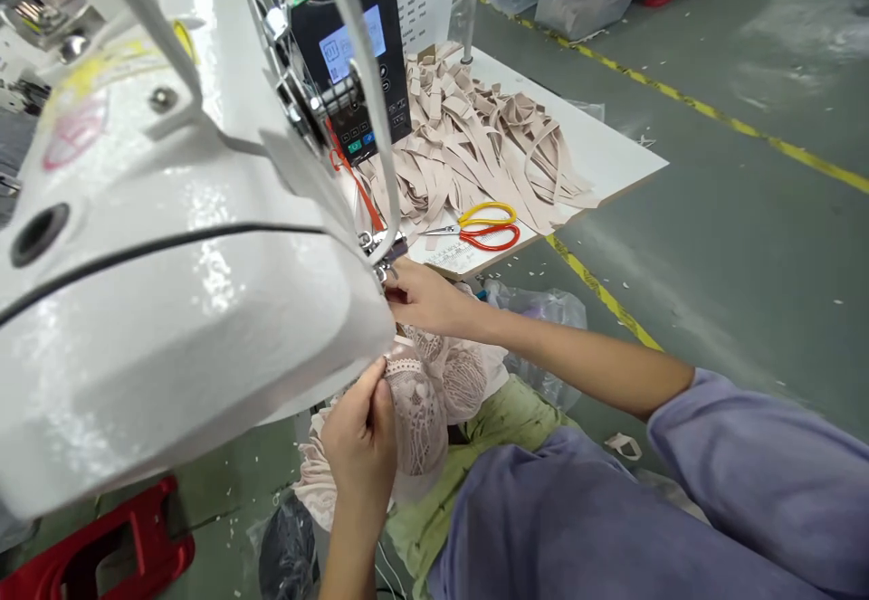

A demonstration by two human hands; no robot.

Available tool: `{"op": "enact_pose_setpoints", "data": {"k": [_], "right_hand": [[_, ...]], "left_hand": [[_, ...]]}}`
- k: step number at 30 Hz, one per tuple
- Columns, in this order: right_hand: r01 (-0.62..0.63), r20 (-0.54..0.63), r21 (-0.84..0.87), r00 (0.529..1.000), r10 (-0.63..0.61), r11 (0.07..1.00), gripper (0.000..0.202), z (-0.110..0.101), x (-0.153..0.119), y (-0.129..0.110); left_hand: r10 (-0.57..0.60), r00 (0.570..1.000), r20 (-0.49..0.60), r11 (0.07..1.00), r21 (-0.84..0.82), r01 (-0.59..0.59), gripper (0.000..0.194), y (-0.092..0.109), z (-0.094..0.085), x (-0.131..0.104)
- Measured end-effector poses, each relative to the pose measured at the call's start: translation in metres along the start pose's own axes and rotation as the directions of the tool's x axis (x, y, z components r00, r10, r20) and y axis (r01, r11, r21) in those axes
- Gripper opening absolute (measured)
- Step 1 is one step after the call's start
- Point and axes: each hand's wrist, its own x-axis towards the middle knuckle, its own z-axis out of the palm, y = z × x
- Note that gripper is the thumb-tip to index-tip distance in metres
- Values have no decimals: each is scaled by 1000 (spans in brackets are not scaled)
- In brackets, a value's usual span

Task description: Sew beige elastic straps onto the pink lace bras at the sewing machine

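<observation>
Pale pink lace forms the cupped garment [417, 419] hanging beside the glossy white sewing machine [272, 310]. The left hand [359, 433] pinches its edge between thumb and finger; the right hand [429, 301] is partly hidden, its grip impossible to tell. Sewing seems unfinished; beyond, beige fabric strips [468, 134] lie heaped, apparently unused.

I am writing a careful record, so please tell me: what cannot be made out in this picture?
In the head view:
Right hand: some fingertips, hidden by the sewing machine.
Lace fabric: part of it, hidden by the same machine.
Display: most text, too small and blurred.
Red stool, lower left: cut off by the left edge.
</observation>
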Motion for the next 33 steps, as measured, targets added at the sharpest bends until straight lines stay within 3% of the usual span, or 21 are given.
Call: {"op": "enact_pose_setpoints", "data": {"k": [4,15,22,28,33], "right_hand": [[-2,5,-31,1000,2,1000,8,2,4,0],[-62,3,-72,998,62,995,11,-1,14,-3],[-50,8,-52,999,51,997,7,0,12,0],[-6,15,-49,1000,6,999,14,-1,13,3],[-26,20,-36,999,27,999,11,-2,13,0]], "left_hand": [[32,999,-35,999,24,-31,26,-3,-1,4],[-27,999,-38,998,51,29,29,3,-2,12],[-13,1000,-18,997,70,15,31,-8,1,8],[-36,999,-10,995,88,37,30,-4,-3,7],[-52,996,-73,984,169,63,28,-4,-3,5]]}}
